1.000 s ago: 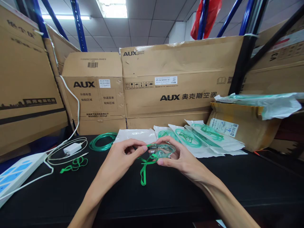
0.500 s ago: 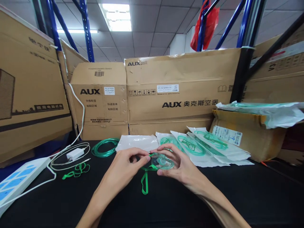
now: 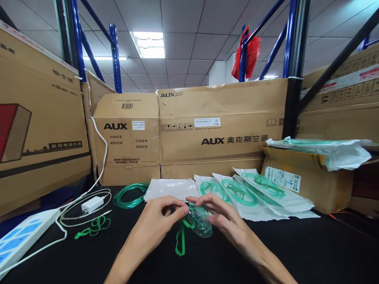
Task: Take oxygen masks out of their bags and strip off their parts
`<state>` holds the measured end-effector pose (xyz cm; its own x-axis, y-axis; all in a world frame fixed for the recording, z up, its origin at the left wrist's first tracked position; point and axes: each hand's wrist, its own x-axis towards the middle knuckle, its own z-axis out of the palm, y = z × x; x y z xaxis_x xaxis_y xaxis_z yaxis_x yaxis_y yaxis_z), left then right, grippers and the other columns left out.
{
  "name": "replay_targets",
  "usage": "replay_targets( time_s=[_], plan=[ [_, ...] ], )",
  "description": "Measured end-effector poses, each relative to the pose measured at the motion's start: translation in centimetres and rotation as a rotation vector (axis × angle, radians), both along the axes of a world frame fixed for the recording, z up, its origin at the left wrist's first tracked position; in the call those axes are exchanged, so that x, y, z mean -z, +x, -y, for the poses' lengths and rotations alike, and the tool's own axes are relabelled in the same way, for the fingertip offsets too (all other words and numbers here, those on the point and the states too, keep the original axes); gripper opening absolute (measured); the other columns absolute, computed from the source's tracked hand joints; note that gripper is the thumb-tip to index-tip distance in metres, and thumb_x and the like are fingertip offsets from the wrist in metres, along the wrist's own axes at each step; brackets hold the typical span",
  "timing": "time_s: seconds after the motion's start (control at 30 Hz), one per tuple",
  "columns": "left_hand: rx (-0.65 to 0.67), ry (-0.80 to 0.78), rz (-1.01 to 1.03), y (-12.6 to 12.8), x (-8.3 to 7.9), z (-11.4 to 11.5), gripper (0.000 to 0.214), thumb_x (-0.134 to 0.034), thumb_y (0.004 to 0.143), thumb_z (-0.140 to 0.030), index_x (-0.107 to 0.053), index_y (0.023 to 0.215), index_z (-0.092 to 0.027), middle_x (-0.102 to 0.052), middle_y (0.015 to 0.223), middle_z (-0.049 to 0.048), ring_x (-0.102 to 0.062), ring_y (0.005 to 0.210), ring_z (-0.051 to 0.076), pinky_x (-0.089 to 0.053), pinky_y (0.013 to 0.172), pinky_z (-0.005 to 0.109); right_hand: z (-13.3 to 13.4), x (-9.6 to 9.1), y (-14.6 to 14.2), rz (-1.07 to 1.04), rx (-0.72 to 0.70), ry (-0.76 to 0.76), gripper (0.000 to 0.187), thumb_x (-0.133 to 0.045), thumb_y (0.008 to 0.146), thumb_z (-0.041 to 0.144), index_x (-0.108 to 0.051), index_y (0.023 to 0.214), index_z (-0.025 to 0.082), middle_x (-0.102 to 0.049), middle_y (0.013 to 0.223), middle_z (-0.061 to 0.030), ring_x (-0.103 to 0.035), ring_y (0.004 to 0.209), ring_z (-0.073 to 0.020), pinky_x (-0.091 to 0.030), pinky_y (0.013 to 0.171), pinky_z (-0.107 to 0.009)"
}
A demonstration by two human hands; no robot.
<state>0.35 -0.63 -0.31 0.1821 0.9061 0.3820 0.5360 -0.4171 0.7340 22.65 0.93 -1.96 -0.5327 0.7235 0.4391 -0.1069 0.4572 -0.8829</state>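
Note:
Both my hands meet over the black table (image 3: 296, 252), holding a clear plastic oxygen mask (image 3: 201, 221). My left hand (image 3: 156, 223) pinches the mask's left edge, where a green elastic strap (image 3: 179, 241) hangs down in a loop. My right hand (image 3: 225, 221) grips the mask from the right with fingers curled over it. The mask is tilted, its open side facing me. An empty white pouch (image 3: 171, 188) lies just behind my hands.
Several sealed pouches with green masks (image 3: 251, 193) fan out behind to the right. A coil of green tubing (image 3: 128, 195), a white charger with cable (image 3: 92, 204), a second green strap (image 3: 93, 227) and a power strip (image 3: 20, 238) lie left. Cardboard boxes (image 3: 219, 134) wall the back.
My view has tipped upward, so the hands sit lower in frame. The mask has turned from lying flat between my hands to tilting with its open side toward me.

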Motion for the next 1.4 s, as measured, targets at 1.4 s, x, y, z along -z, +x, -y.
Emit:
replay_targets(
  time_s=[1.4],
  plan=[
    [-0.042, 0.326, -0.061, 1.6, 0.6, 1.0, 0.011, -0.065, 0.093, -0.026, -0.064, 0.102, -0.031, -0.065, 0.093, -0.0051, -0.054, 0.079, 0.018, -0.042, 0.081, 0.035, 0.8, -0.7, -0.7, -0.106, 0.434, 0.263, 0.011, -0.066, 0.098, 0.037, -0.066, 0.092, 0.028, -0.072, 0.131, -0.0043, -0.063, 0.129, -0.0234, -0.047, 0.112, -0.041]
  ],
)
